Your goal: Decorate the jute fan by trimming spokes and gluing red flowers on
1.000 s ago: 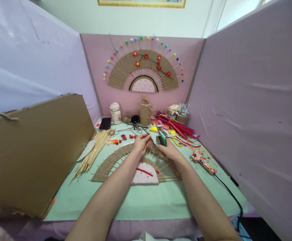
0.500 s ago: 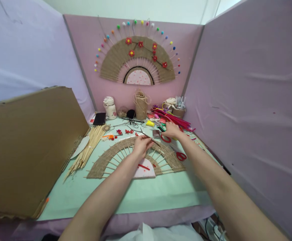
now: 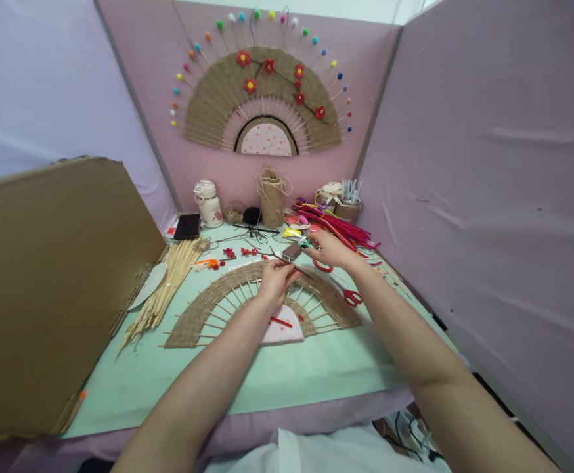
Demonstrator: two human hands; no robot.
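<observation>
My left hand (image 3: 273, 284) is closed in a pinch on a thin brown twig (image 3: 303, 271), just above the fan of sticks and woven twine (image 3: 188, 325). Ahead and to the right, my right hand (image 3: 330, 249) has its fingers closed around a small green-handled tool with a silvery head (image 3: 303, 241); its exact kind is too small to tell. Beside that tool lies a small brown square block (image 3: 291, 251). Red-handled scissors (image 3: 352, 297) rest at the fan's right side, and another red handle loop (image 3: 322, 265) shows under my right hand. A red strip (image 3: 281, 322) lies on the fan's pale centre.
Bamboo sticks (image 3: 169, 289) lie left, near a standing cardboard sheet (image 3: 55, 289). Behind are a phone (image 3: 187, 226), a white bottle (image 3: 209, 205), a twine spool (image 3: 272, 200) and red pipe cleaners (image 3: 349, 233). A finished fan (image 3: 208, 108) hangs on the pink back panel.
My right hand has drawn slightly left, and the green-handled tool now shows its silvery head past the fingers. The brown block has turned and shifted left. My view has tilted down.
</observation>
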